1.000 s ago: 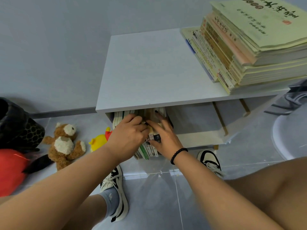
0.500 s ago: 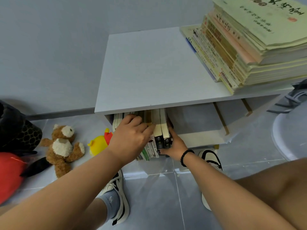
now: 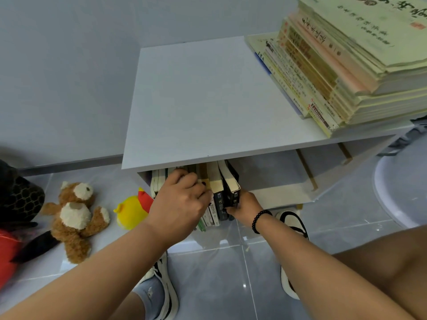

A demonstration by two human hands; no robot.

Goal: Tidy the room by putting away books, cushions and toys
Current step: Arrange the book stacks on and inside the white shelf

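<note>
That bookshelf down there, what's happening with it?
A person is crouched at a low white shelf unit, setting books upright in its lower compartment. The left hand steadies the row of books while the right hand supports the dark end book. A stack of books lies on top, and a teddy bear and yellow duck toy lie on the floor.

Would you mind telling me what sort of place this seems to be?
Probably a room in a home, perhaps a bedroom or playroom. A low white bookshelf stands against a plain wall with a stack of books on top, and a teddy bear and a yellow duck toy lie on the tiled floor.
</note>
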